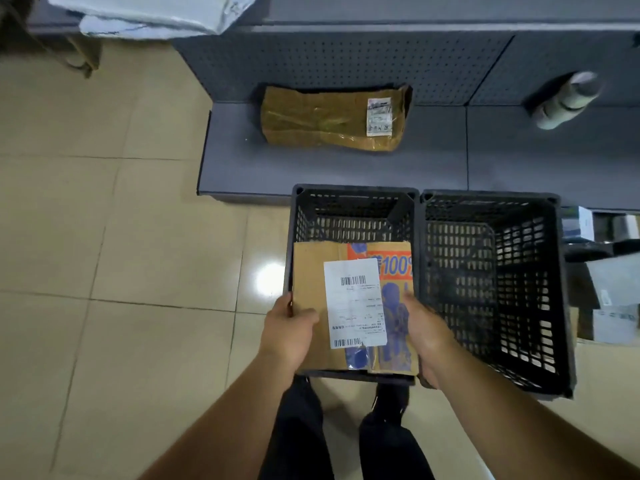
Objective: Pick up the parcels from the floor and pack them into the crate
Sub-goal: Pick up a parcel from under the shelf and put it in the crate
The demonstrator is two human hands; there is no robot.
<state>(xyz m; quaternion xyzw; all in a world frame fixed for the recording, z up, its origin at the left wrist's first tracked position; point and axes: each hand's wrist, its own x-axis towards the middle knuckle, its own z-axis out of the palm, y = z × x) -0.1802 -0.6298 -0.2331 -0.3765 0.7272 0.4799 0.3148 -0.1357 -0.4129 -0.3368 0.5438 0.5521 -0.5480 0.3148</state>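
I hold a flat cardboard parcel [311, 271] with a white shipping label and orange-and-blue print over the left black plastic crate [349, 209]. My left hand [289, 332] grips its left edge, thumb on top. My right hand [424, 336] grips its right edge. A second black crate [491, 282] stands right beside the first; nothing shows inside it. A brown taped parcel [332, 117] with a small label lies on the low grey shelf base [235, 168] behind the crates.
A grey pegboard shelf unit [346, 60] rises behind. A white bottle-like item [568, 98] lies on the shelf base at right. Boxes [613, 306] sit at the right edge. White bags [149, 12] lie top left. Beige tiled floor [104, 271] spreads to the left.
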